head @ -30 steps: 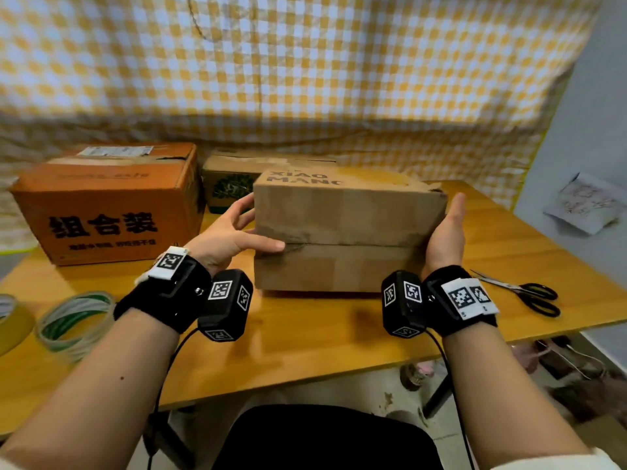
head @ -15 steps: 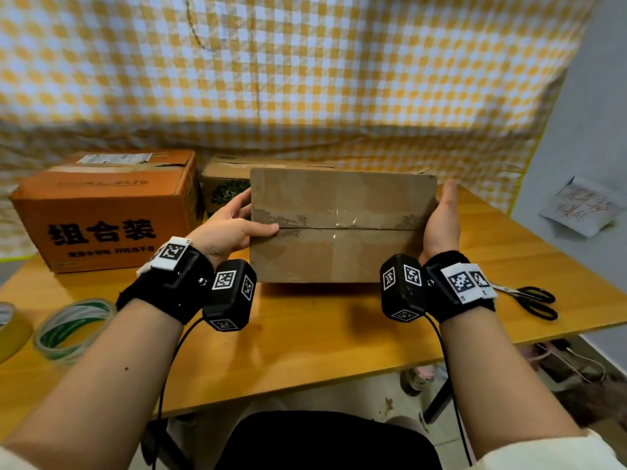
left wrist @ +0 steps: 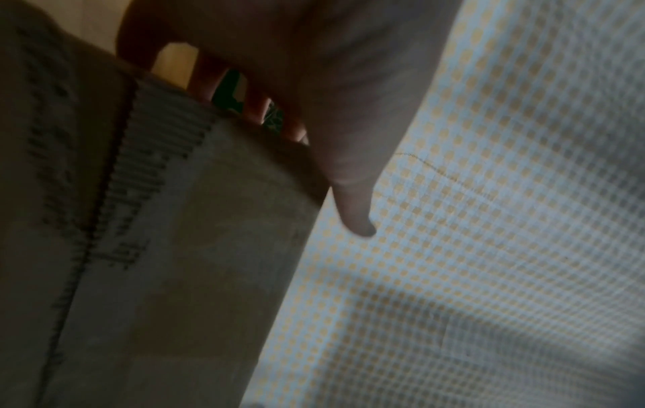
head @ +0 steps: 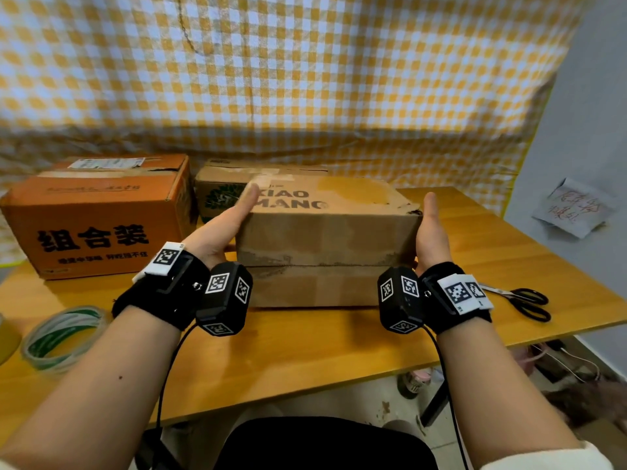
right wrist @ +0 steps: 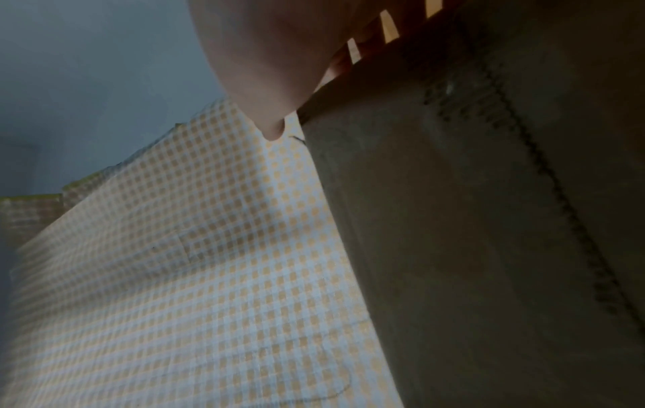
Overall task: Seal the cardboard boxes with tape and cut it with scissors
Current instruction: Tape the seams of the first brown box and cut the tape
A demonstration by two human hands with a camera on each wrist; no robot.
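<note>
- The left hand (head: pixel 220 228) lies flat against the left end of the brown cardboard box (head: pixel 325 242), fingers straight and pointing away, thumb along the top edge; in the left wrist view its fingers (left wrist: pixel 206 80) reach behind the box's far edge.
- The right hand (head: pixel 432 232) presses flat on the box's right end in the same way, fingers extended, thumb up at the torn top corner.
- Held between both palms, the box stands on the tabletop (head: pixel 305 347) with its flap seam facing the person, running level across the near face; black letters read "XIAO MANG" on its upper side.
- Just behind it sits a smaller brown box with a green print (head: pixel 220 195), and to the left of that an orange box (head: pixel 98 215) with black characters.
- Scissors (head: pixel 522 300) with black handles lie on the tabletop to the right of the right wrist.
- A tape roll (head: pixel 61 337) with green marks lies near the left edge, well apart from the held box.
- A yellow checked cloth (head: pixel 305 79) hangs behind.
</note>
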